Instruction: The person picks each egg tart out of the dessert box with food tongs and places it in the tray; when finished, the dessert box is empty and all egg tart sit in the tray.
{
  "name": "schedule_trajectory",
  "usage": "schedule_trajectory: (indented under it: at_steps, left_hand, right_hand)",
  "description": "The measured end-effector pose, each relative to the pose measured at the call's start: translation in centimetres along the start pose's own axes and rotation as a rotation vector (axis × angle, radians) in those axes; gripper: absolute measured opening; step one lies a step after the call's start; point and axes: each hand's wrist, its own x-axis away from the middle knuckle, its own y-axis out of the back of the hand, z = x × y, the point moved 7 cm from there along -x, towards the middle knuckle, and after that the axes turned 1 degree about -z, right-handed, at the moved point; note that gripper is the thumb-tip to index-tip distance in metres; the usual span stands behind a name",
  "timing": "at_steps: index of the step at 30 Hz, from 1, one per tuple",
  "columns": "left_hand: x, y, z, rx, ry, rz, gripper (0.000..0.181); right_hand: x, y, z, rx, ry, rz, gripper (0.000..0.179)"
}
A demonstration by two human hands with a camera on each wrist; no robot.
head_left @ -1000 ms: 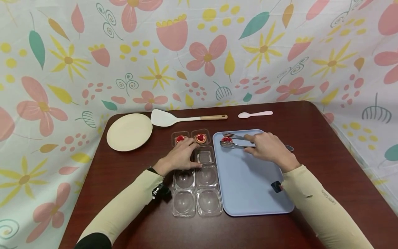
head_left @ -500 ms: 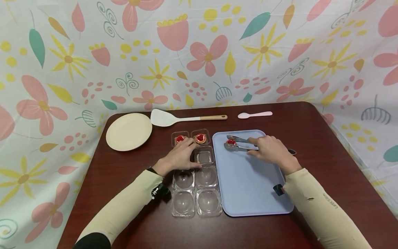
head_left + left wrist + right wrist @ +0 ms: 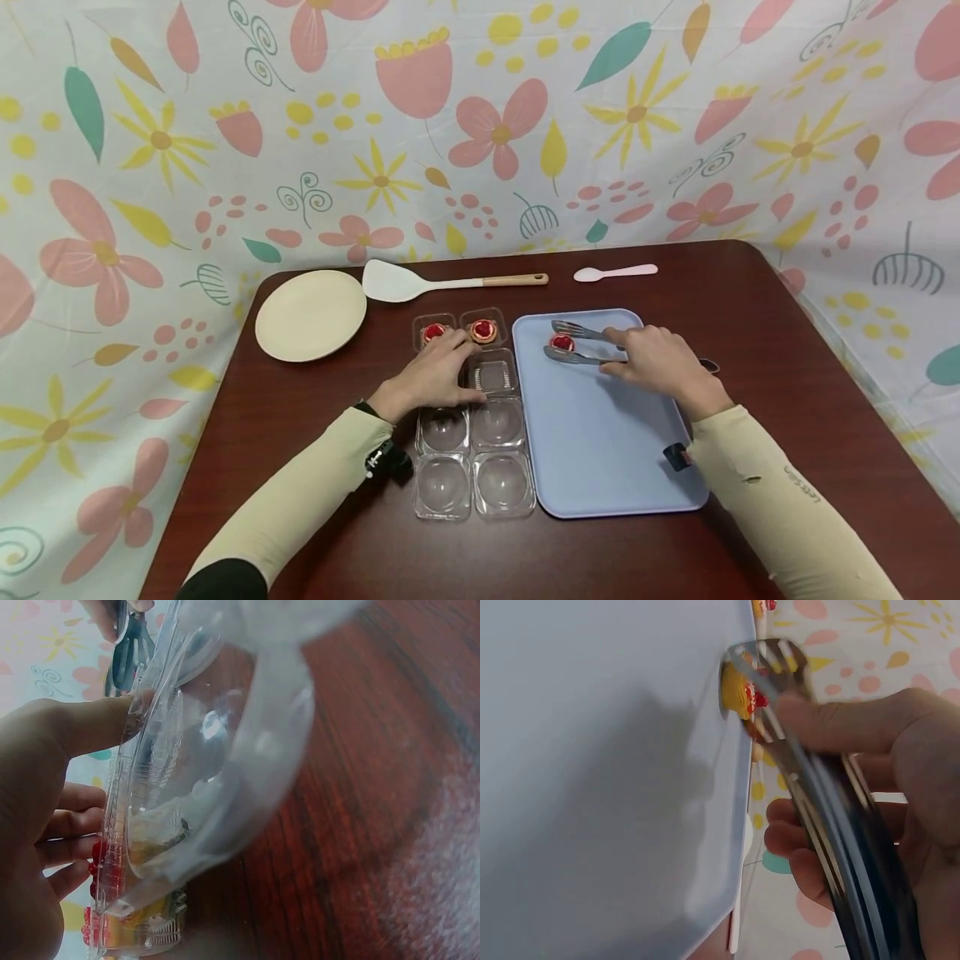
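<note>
My right hand (image 3: pixel 660 360) grips metal tongs (image 3: pixel 577 356) over the far part of the blue tray (image 3: pixel 600 458). Between the tongs' two ends sits a small tart (image 3: pixel 562 342) with a red top, on the tray. To the left lies an unfolded clear plastic container (image 3: pixel 504 487), its domed lid towards me. Two more red-topped tarts, a right one (image 3: pixel 483 331) and a left one (image 3: pixel 433 333), stand in its far compartments. My left hand (image 3: pixel 431 375) rests across the container, thumb at its middle fold and fingers near the left tart; one compartment is hidden beneath it.
A cream plate (image 3: pixel 311 317) lies at the back left. Along the back are a white spatula (image 3: pixel 450 286) with a wooden handle and a pink spoon (image 3: pixel 615 272). The dark wooden table (image 3: pixel 315 467) ends at a flowered cloth (image 3: pixel 465 125).
The tongs and the tart between them have shifted a little to the right and towards me on the tray. My left hand and the container have stayed in place.
</note>
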Motion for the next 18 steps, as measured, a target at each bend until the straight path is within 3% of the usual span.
schedule_trajectory:
  at_steps: [9, 18]
  left_hand:
    - [0.2, 0.0, -0.2, -0.012, 0.004, 0.007, 0.078]
    - [0.3, 0.4, -0.4, -0.005, -0.002, -0.012, 0.086]
  right_hand:
    - [-0.3, 0.5, 0.4, -0.017, 0.01, -0.025, 0.056]
    - [-1.6, 1.5, 2.0, -0.04, 0.073, -0.065, 0.06]
